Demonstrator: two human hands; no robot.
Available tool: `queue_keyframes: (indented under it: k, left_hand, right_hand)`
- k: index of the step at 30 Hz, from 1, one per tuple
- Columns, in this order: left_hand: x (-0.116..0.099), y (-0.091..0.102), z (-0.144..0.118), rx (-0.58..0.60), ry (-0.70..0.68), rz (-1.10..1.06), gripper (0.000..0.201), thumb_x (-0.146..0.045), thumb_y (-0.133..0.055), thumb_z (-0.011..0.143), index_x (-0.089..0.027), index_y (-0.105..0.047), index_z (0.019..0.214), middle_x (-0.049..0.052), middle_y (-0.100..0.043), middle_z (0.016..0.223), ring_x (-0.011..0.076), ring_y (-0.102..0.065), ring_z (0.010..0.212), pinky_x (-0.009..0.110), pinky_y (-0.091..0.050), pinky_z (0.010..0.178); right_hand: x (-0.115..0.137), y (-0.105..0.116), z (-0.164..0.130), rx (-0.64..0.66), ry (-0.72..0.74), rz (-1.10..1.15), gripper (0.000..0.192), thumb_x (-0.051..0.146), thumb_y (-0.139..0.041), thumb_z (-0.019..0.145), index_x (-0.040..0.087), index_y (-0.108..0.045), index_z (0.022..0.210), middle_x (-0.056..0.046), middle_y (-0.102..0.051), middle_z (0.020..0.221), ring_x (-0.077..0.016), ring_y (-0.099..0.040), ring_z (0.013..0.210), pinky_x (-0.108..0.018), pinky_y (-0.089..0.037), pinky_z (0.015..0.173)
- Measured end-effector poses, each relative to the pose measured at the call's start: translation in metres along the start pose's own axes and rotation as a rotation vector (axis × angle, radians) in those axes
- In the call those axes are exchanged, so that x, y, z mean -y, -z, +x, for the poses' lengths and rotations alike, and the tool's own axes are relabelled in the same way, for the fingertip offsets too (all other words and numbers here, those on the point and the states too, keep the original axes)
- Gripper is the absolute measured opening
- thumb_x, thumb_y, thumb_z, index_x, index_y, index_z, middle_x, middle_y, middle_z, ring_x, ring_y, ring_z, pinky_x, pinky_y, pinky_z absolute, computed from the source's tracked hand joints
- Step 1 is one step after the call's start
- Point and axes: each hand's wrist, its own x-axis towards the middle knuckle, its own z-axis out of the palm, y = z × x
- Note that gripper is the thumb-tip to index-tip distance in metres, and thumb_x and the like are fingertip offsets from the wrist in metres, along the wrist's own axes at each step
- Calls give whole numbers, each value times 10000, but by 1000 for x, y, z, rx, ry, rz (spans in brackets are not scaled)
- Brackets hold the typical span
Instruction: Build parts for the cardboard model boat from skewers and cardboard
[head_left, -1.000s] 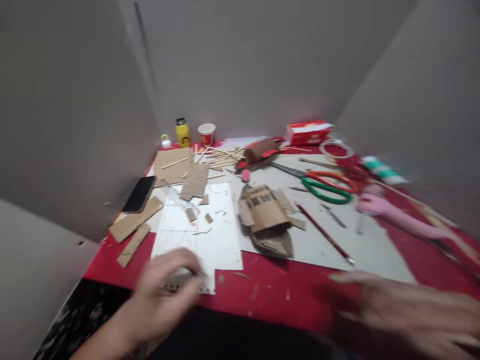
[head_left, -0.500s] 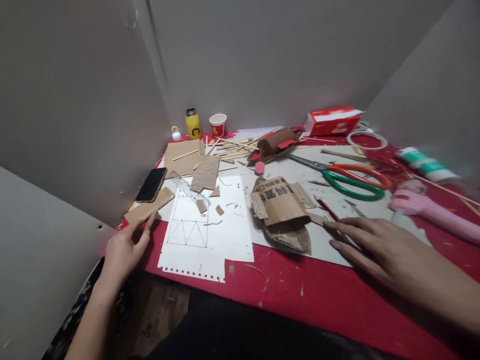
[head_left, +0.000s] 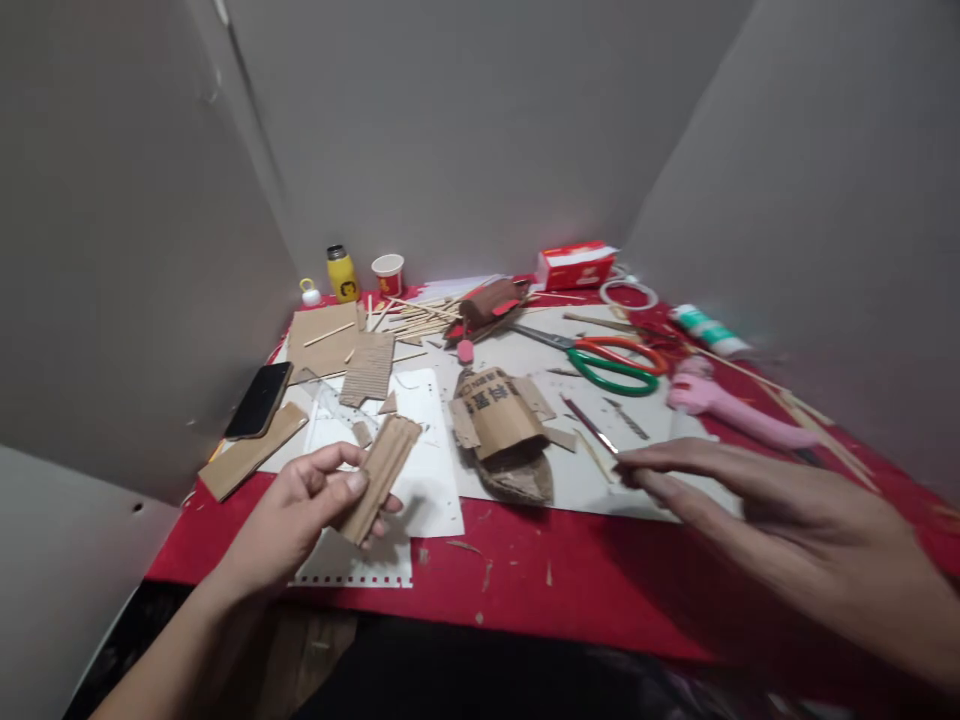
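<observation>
My left hand (head_left: 311, 505) pinches a narrow strip of corrugated cardboard (head_left: 382, 475) between thumb and fingers, tilted above the white paper (head_left: 439, 500). At the right, my right hand (head_left: 742, 520) has its fingertips closed on the near end of a thin red, pencil-like stick (head_left: 589, 422). Between my hands lies a small boat-shaped cardboard model (head_left: 506, 430), with dark printed characters on its curved cover and flaps at its sides. A transparent ruler (head_left: 330, 395) lies partly on the paper, near loose cardboard pieces.
Scissors (head_left: 611, 365) with orange and green handles lie beyond the model. A pink glue gun (head_left: 742, 410) is at the right, a phone (head_left: 259, 400) at the left. Wooden sticks (head_left: 424, 318), a yellow bottle (head_left: 342, 275), a paper cup (head_left: 388, 275) and a red tissue pack (head_left: 576, 266) are farther back.
My left hand has lifted the cardboard strip and brought it rightward over the paper. My right hand has closed on the red stick's end. The view has shifted to the right.
</observation>
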Motion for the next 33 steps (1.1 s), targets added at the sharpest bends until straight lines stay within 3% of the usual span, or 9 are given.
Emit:
queue_keyframes:
  k: [3, 5, 7, 13, 18, 25, 27, 30, 33]
  left_hand:
    - [-8, -33, 9, 158, 23, 67, 244, -361, -674, 844, -197, -546, 972, 40, -723, 729, 157, -687, 659, 256, -527, 646]
    - [-12, -52, 12, 213, -21, 160, 217, -376, -643, 867, -187, -571, 948, 12, -692, 685, 120, -648, 627, 221, -499, 633]
    - [-14, -67, 15, 252, -59, 212, 214, -382, -625, 880, -176, -596, 927, 2, -674, 674, 101, -625, 622, 196, -483, 621]
    - [-7, -83, 27, 430, 79, 8, 287, -411, -581, 901, -139, -641, 968, 87, -725, 829, 118, -664, 622, 223, -542, 618]
    - [5, -85, 37, 499, 128, -190, 386, -476, -611, 851, -111, -690, 948, 78, -685, 688, 102, -587, 461, 191, -507, 441]
    - [7, -76, 42, 386, -5, -96, 310, -436, -735, 763, -170, -677, 913, -44, -528, 525, 45, -413, 386, 138, -354, 370]
    - [6, -72, 42, 241, -145, 90, 278, -403, -751, 757, -194, -682, 926, -54, -537, 526, 52, -426, 392, 158, -367, 397]
    - [4, -70, 41, 5, -409, 370, 208, -332, -763, 749, -203, -715, 906, 5, -680, 745, 123, -599, 620, 221, -491, 604]
    - [4, -71, 39, -81, -566, 517, 176, -279, -770, 728, -209, -743, 887, 37, -728, 851, 193, -646, 772, 279, -505, 727]
  right_hand:
    - [36, -2, 5, 169, -152, 423, 201, 412, -642, 845, 238, -730, 895, -22, -732, 732, -132, -673, 584, -222, -564, 573]
    - [50, -10, 10, 287, -309, 726, 287, 403, -699, 801, 205, -696, 1009, -12, -702, 728, -118, -643, 545, -220, -549, 528]
    - [56, -17, 15, 317, -409, 928, 292, 409, -744, 761, 170, -673, 915, 8, -658, 682, -91, -603, 507, -195, -515, 493]
    - [53, -24, 16, 355, -422, 1105, 246, 377, -702, 824, 142, -644, 783, 13, -646, 671, -57, -586, 505, -161, -475, 492]
    - [48, -28, 15, 357, -413, 1183, 238, 368, -714, 816, 143, -642, 795, 14, -654, 642, -64, -583, 474, -172, -473, 474]
    - [47, -36, 13, 274, -409, 1242, 181, 290, -729, 812, 157, -682, 925, 19, -674, 646, -73, -623, 532, -181, -523, 550]
    - [48, -36, 10, 270, -462, 1283, 226, 313, -726, 814, 161, -667, 971, 8, -685, 661, -90, -636, 542, -203, -542, 546]
    - [50, -37, 5, 304, -514, 1318, 269, 355, -756, 777, 149, -661, 920, -34, -716, 721, -112, -653, 554, -222, -552, 525]
    - [53, -39, 3, 272, -528, 1310, 246, 338, -776, 757, 149, -665, 867, -37, -726, 695, -107, -653, 531, -207, -544, 511]
